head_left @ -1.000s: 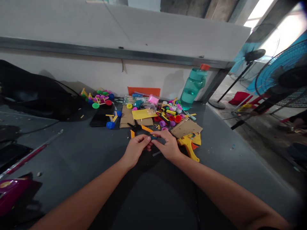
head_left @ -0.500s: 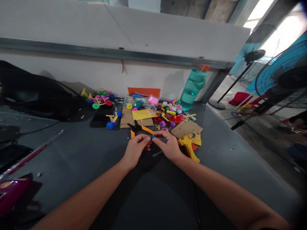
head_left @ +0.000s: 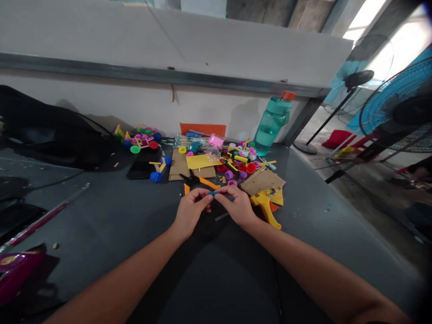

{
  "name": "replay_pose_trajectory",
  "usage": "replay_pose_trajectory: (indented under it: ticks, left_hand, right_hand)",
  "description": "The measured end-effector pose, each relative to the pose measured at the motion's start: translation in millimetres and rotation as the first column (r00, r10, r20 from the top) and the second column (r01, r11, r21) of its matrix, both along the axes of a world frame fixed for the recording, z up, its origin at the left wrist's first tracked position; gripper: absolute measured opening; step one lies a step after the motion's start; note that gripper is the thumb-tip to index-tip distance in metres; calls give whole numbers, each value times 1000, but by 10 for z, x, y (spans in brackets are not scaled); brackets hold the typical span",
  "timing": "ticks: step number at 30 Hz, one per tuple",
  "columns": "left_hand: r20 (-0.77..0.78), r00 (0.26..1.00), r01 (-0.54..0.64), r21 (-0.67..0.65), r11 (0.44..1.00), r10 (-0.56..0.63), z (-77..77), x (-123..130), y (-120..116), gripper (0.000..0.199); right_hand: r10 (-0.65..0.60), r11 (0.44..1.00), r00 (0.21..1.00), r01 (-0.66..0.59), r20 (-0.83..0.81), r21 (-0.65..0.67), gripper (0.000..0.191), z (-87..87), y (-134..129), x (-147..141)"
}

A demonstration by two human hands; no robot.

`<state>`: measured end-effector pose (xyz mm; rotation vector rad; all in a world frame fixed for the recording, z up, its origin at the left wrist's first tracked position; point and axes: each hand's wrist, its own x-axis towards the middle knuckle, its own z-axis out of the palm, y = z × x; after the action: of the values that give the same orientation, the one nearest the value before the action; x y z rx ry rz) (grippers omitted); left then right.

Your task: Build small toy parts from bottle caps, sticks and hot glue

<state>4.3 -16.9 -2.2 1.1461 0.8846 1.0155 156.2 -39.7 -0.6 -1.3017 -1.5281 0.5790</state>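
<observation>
Teal plastic piece (head_left: 212,193) sat pinched straight ahead of the person, its ends held between the closed fingers (head_left: 205,198) of the left hand (head_left: 191,212) and those (head_left: 224,194) of the right hand (head_left: 238,208). Its exact shape was too small to tell. Just beyond, at twelve o'clock, lay black-headed pliers with orange handles (head_left: 208,182); a yellow hot glue gun (head_left: 266,206) sat at two o'clock, beside a cardboard sheet (head_left: 262,182), on the dark grey table (head_left: 313,234). Farther off stood a teal water bottle (head_left: 272,127). A piece this small could slip if the pinch loosened, and it would be hard to find among the scattered bottle caps (head_left: 241,168). Compared with the earlier frame, the hands had parted slightly, leaving more of the piece showing between them.
</observation>
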Motion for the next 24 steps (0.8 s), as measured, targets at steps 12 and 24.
replay_pose_trajectory:
  ticks: [12, 24]
  left_hand:
    - [-11, 1000, -2, -29, 1000, 1, 25, 9, -9, 23]
    - [46, 999, 22, -36, 999, -20, -12, -2, 2, 22]
  right_hand:
    - [23, 1000, 1000, -23, -17, -8, 15, -23, 4, -7]
    - [26, 999, 997, -23, -72, 43, 13, 17, -12, -9]
